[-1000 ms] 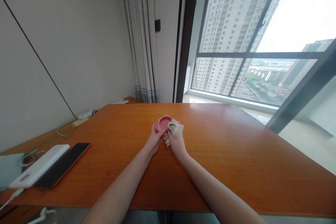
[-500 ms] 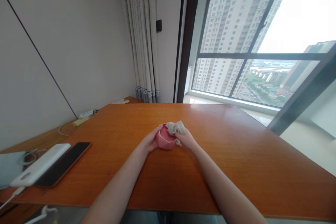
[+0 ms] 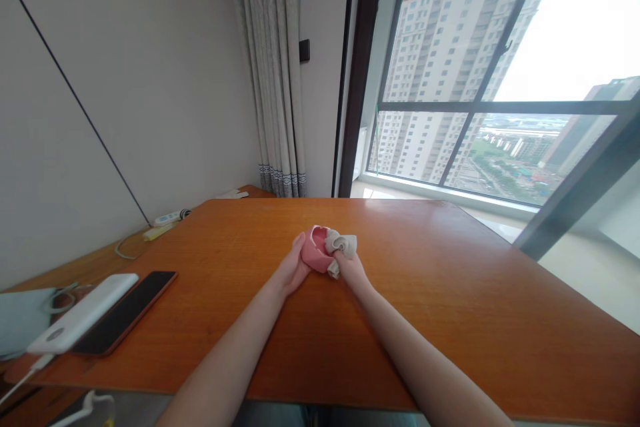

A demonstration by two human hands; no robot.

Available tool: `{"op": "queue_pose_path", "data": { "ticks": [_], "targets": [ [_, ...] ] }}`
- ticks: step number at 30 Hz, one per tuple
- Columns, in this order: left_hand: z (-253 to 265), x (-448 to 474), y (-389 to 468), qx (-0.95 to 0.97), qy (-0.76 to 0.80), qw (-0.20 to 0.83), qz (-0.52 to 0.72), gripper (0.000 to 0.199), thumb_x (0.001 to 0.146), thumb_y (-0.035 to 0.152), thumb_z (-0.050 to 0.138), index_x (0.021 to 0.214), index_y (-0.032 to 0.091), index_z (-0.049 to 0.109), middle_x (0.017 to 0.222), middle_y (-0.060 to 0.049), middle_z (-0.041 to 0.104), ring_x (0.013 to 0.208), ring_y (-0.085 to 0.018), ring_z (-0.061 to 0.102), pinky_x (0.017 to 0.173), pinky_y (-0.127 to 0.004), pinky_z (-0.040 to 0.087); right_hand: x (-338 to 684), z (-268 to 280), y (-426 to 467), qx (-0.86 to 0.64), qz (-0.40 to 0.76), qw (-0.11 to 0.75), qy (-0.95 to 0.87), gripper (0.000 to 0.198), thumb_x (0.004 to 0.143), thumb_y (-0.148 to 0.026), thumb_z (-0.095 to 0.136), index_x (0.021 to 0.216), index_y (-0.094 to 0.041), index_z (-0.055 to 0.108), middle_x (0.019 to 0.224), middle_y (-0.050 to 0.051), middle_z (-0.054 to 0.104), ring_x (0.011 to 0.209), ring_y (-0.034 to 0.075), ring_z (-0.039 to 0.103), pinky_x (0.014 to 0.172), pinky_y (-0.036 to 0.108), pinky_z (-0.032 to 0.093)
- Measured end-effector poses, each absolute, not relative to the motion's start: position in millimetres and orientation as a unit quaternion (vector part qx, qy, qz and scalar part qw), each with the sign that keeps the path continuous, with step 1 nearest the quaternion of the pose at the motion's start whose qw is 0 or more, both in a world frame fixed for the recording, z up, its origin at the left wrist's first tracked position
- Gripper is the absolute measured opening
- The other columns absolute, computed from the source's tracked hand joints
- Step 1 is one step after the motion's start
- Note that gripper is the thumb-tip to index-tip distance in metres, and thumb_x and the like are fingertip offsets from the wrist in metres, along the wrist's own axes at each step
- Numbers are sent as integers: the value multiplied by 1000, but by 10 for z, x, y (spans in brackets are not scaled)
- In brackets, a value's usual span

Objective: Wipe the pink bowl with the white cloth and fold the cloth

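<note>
Over the middle of the table, my left hand (image 3: 295,268) grips a pink faceted bowl (image 3: 315,257) by its left side. The bowl is tilted, its opening turned up and toward the right. A crumpled pale grey cloth (image 3: 344,244) is bunched in my right hand (image 3: 352,268), pressed against the bowl's right rim. One end of the cloth hangs below the rim. The cloth hides part of the bowl's inside, and the fingertips of my right hand are covered by it.
A brown wooden table (image 3: 425,307) spreads around my arms. On its left lie a white power bank (image 3: 87,313) with a cable and a dark phone (image 3: 127,310). Behind are a power strip (image 3: 169,217), a grey curtain (image 3: 277,80) and a window.
The bowl has been lifted slightly and tipped further to the right. My right hand and the cloth have shifted a little from over the opening to the right rim.
</note>
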State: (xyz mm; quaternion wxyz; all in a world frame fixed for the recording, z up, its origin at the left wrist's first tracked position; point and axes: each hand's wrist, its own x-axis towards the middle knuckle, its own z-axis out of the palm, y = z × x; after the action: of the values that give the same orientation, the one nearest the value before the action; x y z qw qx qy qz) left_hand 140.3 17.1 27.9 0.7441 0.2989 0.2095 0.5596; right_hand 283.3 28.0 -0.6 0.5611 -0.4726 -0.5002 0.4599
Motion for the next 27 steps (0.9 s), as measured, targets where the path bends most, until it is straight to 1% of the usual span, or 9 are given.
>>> {"op": "queue_pose_path", "data": {
  "ticks": [3,5,7,9,12,15,19,22,27],
  "targets": [
    [311,1288,179,364,237,781,449,55,85,54,44,125,18,51,124,-13,58,110,-25,57,91,-37,47,2946,61,286,-470,475,551,-500,32,69,-29,59,99,-21,65,106,3,67,107,23,59,92,34,47],
    [289,1167,218,385,304,793,360,66,81,65,39,124,17,53,113,-15,64,95,-25,64,79,-36,51,2969,118,260,-440,517,539,-499,31,68,-29,61,98,-20,65,103,4,68,104,23,61,90,34,48],
    [252,1057,260,387,359,797,294,74,77,70,38,122,14,55,100,-16,68,79,-24,67,69,-33,52,2966,171,223,-408,561,523,-496,30,66,-28,64,95,-19,66,99,4,69,99,23,63,88,33,49],
    [225,987,285,384,368,801,274,73,77,69,41,122,14,55,95,-15,70,74,-22,67,67,-32,52,2960,210,190,-395,584,511,-492,28,64,-27,66,91,-18,67,96,5,70,95,23,64,87,34,50],
    [215,958,289,388,328,815,278,68,78,67,41,125,18,52,103,-13,68,82,-23,66,73,-34,51,2974,244,159,-393,594,505,-487,30,63,-27,68,92,-18,67,96,5,70,97,24,64,88,35,50],
    [185,976,291,389,310,824,272,69,78,68,41,124,18,53,107,-13,67,90,-25,65,76,-36,51,2997,259,127,-382,612,477,-502,38,62,-27,71,99,-18,67,101,5,70,103,23,61,91,33,49],
    [76,1024,318,382,332,806,308,50,80,49,56,114,12,60,104,-13,68,94,-22,64,84,-30,48,3002,254,104,-377,632,431,-523,38,60,-31,74,96,-18,68,99,5,71,99,24,63,88,35,50],
    [43,1088,328,367,334,797,343,44,80,42,59,112,11,61,104,-13,68,95,-22,64,86,-30,48,2995,235,144,-386,613,465,-509,39,60,-35,75,95,-18,68,98,6,71,99,26,63,91,39,49],
    [113,1248,309,333,342,745,465,44,81,41,58,117,16,58,113,-11,65,97,-22,63,84,-32,51,2918,157,229,-361,548,538,-529,48,70,-42,67,113,-20,62,122,6,61,117,26,53,103,41,39]
  ]
}}
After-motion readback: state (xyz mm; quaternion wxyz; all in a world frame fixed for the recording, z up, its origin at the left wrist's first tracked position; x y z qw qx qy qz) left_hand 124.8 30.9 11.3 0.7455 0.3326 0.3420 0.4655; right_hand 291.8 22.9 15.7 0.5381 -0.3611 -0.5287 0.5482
